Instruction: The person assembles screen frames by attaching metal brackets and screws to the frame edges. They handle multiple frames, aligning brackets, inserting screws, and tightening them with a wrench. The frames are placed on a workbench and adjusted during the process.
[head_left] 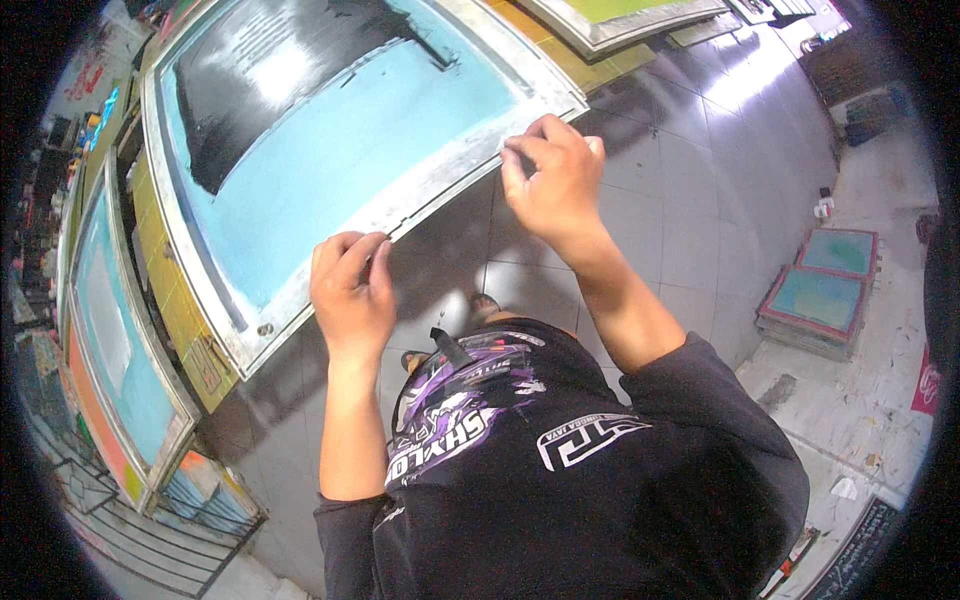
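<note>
A large metal-framed printing screen (pixel 420 195) with light blue mesh and a black patch of ink lies tilted on a long table. My left hand (pixel 350 290) pinches the near frame edge at its middle, fingers closed on the metal. Further right, my right hand (pixel 555 175) grips the same edge close to the frame's corner. Both forearms rise from my black printed shirt at the bottom of the view.
A second blue screen frame (pixel 115 340) sits on the table to the left, and another (pixel 610 25) at the top. A stack of framed screens (pixel 820 295) lies on the floor at right. Grey floor tiles (pixel 690 230) spread beneath me.
</note>
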